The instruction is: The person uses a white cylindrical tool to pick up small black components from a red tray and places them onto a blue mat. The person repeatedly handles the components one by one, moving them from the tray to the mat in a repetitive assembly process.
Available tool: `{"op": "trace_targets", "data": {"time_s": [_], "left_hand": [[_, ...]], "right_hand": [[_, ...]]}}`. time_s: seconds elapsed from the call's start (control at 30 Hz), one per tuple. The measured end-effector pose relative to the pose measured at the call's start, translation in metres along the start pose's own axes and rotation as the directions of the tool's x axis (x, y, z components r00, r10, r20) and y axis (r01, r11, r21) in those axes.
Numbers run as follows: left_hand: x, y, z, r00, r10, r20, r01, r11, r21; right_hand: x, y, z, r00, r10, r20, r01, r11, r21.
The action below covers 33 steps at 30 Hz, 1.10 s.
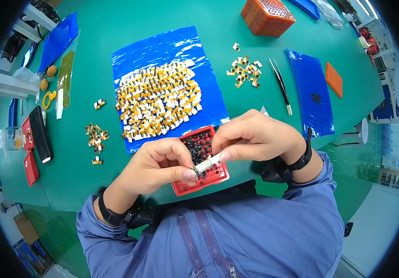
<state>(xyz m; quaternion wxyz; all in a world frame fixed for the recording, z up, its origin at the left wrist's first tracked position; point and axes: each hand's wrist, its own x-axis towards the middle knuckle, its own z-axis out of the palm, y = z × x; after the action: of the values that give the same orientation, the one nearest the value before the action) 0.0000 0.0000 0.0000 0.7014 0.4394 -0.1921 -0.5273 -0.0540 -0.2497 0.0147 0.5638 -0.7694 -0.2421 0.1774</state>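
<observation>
My right hand (pixel 257 136) grips a short white rod (pixel 207 163) between thumb and fingers. At the rod's left end, my left hand (pixel 160 164) is closed in a pinch; whatever small piece it holds is mostly hidden by the fingertips. Both hands are above a red tray (pixel 223 178) holding many small black parts (pixel 198 146). Just beyond lies a blue sheet (pixel 157 46) covered with a heap of small white-and-gold bent pieces (pixel 160 102).
Tweezers (pixel 280 86) and loose gold pieces (pixel 245 70) lie to the right, beside another blue sheet (pixel 310 78) with dark bits. An orange tray stack (pixel 267 17) stands far back. On the left are more gold pieces (pixel 96 137), a black phone (pixel 40 134) and yellow-handled scissors (pixel 47 99).
</observation>
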Motion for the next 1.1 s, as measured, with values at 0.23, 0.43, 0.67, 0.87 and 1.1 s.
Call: {"op": "trace_targets", "data": {"time_s": [0.23, 0.43, 0.67, 0.87, 1.1], "left_hand": [[-0.0008, 0.0015, 0.0036, 0.991, 0.08, -0.107, -0.053, 0.969, 0.241], [0.0005, -0.0016, 0.0007, 0.973, 0.229, -0.022, -0.183, 0.83, 0.527], [0.0002, 0.0022, 0.0026, 0.973, 0.231, 0.017, -0.2, 0.802, 0.562], [-0.0006, 0.0032, 0.004, 0.972, 0.232, 0.027, -0.206, 0.796, 0.57], [-0.0002, 0.0034, 0.0021, 0.969, 0.237, 0.062, -0.228, 0.779, 0.584]], "right_hand": [[0.0015, -0.0036, -0.0039, 0.99, -0.013, -0.141, -0.008, 0.989, -0.15], [0.0025, -0.0042, -0.0052, 0.98, 0.041, -0.192, -0.069, 0.987, -0.145], [0.0021, -0.0029, -0.0045, 0.978, 0.039, -0.207, -0.068, 0.988, -0.137], [0.0025, -0.0028, -0.0045, 0.978, 0.025, -0.207, -0.056, 0.988, -0.146], [0.0026, -0.0031, -0.0048, 0.976, 0.019, -0.215, -0.05, 0.989, -0.139]]}}
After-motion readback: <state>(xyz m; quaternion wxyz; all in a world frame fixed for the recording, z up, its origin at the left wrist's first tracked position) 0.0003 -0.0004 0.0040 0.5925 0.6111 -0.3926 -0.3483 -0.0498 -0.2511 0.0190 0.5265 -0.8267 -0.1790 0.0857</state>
